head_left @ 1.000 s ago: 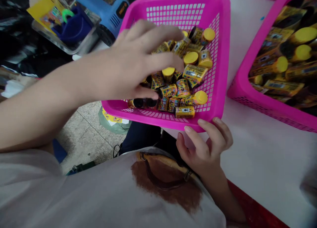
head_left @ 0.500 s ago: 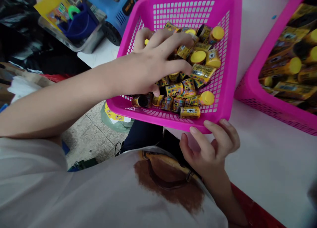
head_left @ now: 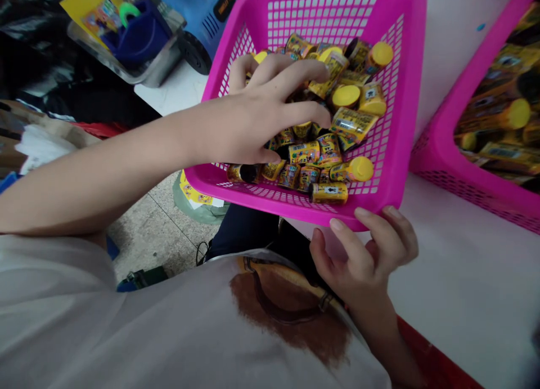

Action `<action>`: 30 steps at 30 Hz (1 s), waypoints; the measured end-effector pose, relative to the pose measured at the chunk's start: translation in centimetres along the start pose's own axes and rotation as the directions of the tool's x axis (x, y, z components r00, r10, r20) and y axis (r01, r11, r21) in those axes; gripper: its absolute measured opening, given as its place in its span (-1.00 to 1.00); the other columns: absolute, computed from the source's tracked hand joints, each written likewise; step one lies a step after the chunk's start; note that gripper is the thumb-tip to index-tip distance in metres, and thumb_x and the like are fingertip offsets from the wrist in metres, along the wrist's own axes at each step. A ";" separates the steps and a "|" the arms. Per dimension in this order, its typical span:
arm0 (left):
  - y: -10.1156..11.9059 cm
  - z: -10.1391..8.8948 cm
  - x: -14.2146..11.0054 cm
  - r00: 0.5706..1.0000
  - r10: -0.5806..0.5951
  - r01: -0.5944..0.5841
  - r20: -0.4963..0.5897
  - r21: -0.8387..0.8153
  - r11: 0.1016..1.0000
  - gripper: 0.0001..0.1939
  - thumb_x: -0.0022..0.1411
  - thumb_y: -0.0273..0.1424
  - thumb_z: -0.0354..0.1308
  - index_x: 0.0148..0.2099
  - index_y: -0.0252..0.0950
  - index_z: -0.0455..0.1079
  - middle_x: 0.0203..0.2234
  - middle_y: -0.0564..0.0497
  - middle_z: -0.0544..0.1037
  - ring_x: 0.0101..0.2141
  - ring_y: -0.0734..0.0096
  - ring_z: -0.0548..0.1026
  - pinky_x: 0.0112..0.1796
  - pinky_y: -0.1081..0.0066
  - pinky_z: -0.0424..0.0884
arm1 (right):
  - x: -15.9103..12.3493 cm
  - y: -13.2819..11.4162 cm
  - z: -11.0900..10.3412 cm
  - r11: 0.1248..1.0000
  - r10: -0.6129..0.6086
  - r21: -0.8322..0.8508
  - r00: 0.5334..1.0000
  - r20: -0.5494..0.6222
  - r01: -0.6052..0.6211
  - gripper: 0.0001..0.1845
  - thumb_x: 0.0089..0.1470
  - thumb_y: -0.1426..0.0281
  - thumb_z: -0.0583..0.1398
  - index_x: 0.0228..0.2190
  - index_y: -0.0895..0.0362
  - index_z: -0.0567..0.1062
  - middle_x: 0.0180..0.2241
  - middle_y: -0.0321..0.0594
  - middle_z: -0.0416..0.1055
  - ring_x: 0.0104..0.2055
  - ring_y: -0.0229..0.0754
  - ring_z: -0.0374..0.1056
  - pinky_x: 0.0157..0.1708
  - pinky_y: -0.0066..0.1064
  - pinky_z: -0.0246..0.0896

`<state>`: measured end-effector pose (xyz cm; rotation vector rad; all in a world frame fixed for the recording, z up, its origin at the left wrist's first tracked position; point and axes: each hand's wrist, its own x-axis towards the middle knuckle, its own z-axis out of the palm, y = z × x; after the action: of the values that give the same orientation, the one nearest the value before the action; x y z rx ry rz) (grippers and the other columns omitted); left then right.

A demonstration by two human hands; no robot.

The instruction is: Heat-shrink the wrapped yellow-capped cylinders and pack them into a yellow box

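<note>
A pink plastic basket (head_left: 411, 57) with latticed walls holds many small cylindrical bottles with yellow-and-black printed wrappers, some with yellow caps, such as one capped bottle (head_left: 353, 169) near its right side. My left hand (head_left: 257, 110) reaches in over the pile, palm down, fingers spread and curved among the bottles. Its fingertips touch or hover just above them; I see nothing gripped. At the basket's near right corner, my right hand (head_left: 365, 254) has its fingers apart and bent, fingertips at the rim. One bottle (head_left: 329, 193) lies by the near wall.
Another pink basket (head_left: 441, 135) full of similar bottles stands on the white table (head_left: 464, 276) to the right. A blue machine (head_left: 206, 17) and a clear bin (head_left: 156, 68) with a yellow packet and a blue tape dispenser are at the back left. A green bag (head_left: 189, 197) lies on the floor.
The basket appears slightly farther right in view, along with its surroundings. My left hand stays over the bottles with its fingers slightly shifted. My right hand remains at the rim.
</note>
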<state>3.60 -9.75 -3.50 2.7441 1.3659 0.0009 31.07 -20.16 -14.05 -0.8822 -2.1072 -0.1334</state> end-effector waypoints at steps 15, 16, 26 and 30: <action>-0.7 -0.1 -1.2 0.994 -0.055 0.051 -0.095 -0.051 0.997 -0.15 0.09 -0.17 0.56 0.38 -0.09 0.38 0.53 -0.20 -0.01 0.40 -0.50 -0.03 0.24 -0.50 -0.16 | -0.3 -0.1 -0.1 1.000 0.021 -0.019 1.000 0.016 -0.021 -0.40 0.01 0.48 0.45 0.06 0.13 0.40 0.06 -0.04 0.34 0.40 0.06 0.14 0.36 -0.09 0.21; -0.5 0.1 -1.1 0.996 -0.041 0.038 -0.081 -0.036 0.999 -0.11 0.04 -0.23 0.60 0.38 -0.09 0.38 0.54 -0.22 -0.02 0.40 -0.50 -0.03 0.23 -0.50 -0.14 | -0.3 -0.1 -0.1 0.999 0.024 -0.023 1.000 0.019 -0.023 -0.38 0.00 0.47 0.45 0.07 0.11 0.39 0.06 -0.05 0.34 0.40 0.07 0.14 0.35 -0.08 0.23; 0.6 0.5 -0.6 1.000 0.018 -0.017 -0.021 0.044 0.999 -0.02 -0.11 -0.46 0.63 0.36 -0.06 0.39 0.54 -0.29 -0.03 0.39 -0.61 0.00 0.16 -0.59 -0.09 | -0.1 0.0 -0.2 1.000 0.009 -0.024 0.999 0.034 -0.008 -0.40 -0.01 0.48 0.45 0.04 0.12 0.41 0.05 -0.03 0.32 0.39 0.08 0.12 0.35 -0.07 0.23; 0.9 0.6 -1.2 0.995 0.086 -0.084 -0.042 0.055 0.995 -0.13 -0.03 -0.47 0.57 0.32 -0.14 0.41 0.53 -0.28 0.01 0.40 -0.57 0.02 0.18 -0.59 -0.12 | -0.1 0.0 -0.1 1.000 0.002 -0.027 1.000 0.027 -0.001 -0.42 0.00 0.47 0.45 0.03 0.14 0.42 0.05 -0.02 0.32 0.39 0.07 0.12 0.34 -0.09 0.24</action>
<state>3.62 -11.24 -4.00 2.8612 1.2762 0.0306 31.22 -20.25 -14.05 -0.9062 -2.1340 -0.1500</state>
